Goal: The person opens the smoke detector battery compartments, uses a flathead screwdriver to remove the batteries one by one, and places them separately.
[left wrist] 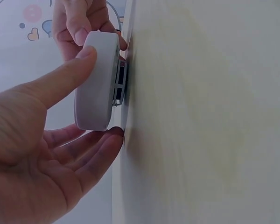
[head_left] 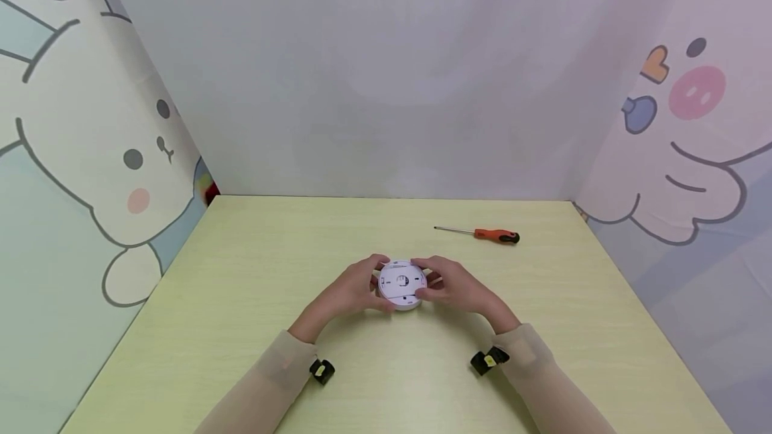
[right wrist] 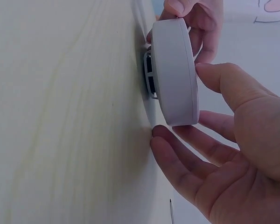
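Note:
A round white smoke detector (head_left: 398,292) sits face down at the middle of the table, its flat printed back turned up. Its slotted sensing dome (left wrist: 121,84) points toward the tabletop in both wrist views. My left hand (head_left: 352,291) holds it from the left, thumb on the near edge and fingers curved round the far side. From the right, my right hand (head_left: 455,286) grips the same disc, with its thumb over the back's edge and fingers round the rim. The white side wall (right wrist: 175,74) shows plainly between the two hands in the right wrist view.
A screwdriver (head_left: 497,236) with a red and black handle lies behind the right hand, its shaft pointing left. The pale wooden table (head_left: 271,240) meets a plain curtain (head_left: 386,86) at its back edge. Cartoon-printed cloth (head_left: 90,146) hangs along both sides.

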`<state>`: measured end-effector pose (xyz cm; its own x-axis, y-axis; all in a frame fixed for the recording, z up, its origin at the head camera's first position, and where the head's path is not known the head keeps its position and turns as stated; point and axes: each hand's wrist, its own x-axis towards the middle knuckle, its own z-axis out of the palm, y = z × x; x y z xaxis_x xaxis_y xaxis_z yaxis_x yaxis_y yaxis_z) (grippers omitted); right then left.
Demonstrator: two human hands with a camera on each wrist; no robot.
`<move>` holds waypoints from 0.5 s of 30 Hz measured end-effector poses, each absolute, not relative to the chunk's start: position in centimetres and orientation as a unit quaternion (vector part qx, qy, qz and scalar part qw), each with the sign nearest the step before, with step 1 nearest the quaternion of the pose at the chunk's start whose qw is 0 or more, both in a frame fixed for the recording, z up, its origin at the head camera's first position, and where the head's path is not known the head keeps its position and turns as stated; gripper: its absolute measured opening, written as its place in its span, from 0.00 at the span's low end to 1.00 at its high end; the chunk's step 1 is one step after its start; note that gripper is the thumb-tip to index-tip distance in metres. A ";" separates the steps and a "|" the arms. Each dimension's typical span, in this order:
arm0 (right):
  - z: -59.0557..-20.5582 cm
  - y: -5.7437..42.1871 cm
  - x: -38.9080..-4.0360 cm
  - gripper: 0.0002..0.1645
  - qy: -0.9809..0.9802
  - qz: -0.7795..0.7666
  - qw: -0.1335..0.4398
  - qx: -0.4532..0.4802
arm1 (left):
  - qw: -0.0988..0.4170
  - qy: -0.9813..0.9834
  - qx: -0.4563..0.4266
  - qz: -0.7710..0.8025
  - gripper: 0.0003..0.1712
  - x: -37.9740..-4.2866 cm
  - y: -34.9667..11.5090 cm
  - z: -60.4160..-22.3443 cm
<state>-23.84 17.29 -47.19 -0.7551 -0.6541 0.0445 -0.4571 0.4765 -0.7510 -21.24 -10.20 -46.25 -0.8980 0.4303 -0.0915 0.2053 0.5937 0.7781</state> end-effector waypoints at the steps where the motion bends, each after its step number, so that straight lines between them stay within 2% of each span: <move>1: -47.2 17.3 -23.8 0.41 0.850 -0.394 0.125 -0.327 | 0.137 0.882 0.180 0.414 0.55 -21.2 -10.2 -46.3; 9: -47.0 17.6 -24.0 0.42 0.842 -0.404 0.118 -0.337 | 0.142 0.876 0.178 0.425 0.53 -21.3 -10.4 -46.3; 15: -46.4 17.8 -23.8 0.41 0.853 -0.382 0.074 -0.347 | 0.141 0.874 0.178 0.429 0.52 -21.3 -10.7 -46.5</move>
